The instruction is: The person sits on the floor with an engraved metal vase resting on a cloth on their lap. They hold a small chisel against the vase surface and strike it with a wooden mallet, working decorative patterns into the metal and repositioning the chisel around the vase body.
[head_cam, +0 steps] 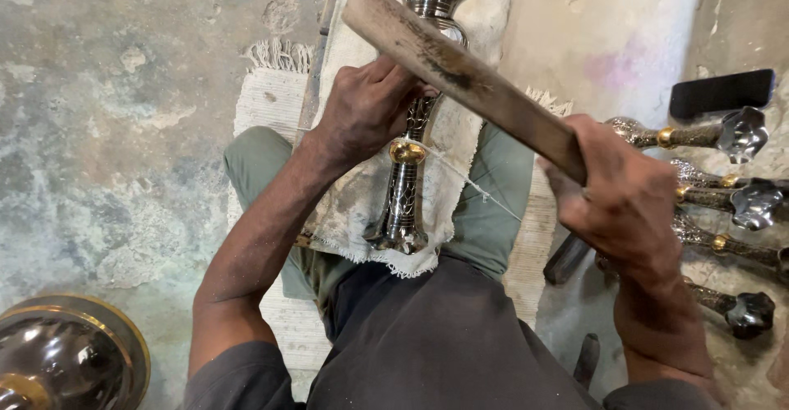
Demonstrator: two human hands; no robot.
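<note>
Engraved silver-and-brass metal stem (404, 184), long and turned like a lamp column, lies lengthwise on a frayed off-white cloth (362, 188) spread over the seated person's lap, its flared foot toward the body and its brass-rimmed cup end pointing away. It looks rigid and fairly heavy, with polished bands that would be slippery; the chased, patterned middle and the round brass knob seem the surest places to hold. The left hand (366, 108) is clamped down on it just above that knob, whatever the fingers pinch being hidden. The right hand (629, 200) is clenched around the end of a worn wooden mallet handle (460, 77), raised slantwise over the stem. To the right, several similar engraved stems with flower-shaped caps (744, 200) lie on the rough concrete floor (115, 131). A brass-rimmed metal bowl (62, 352) sits at lower left.
</note>
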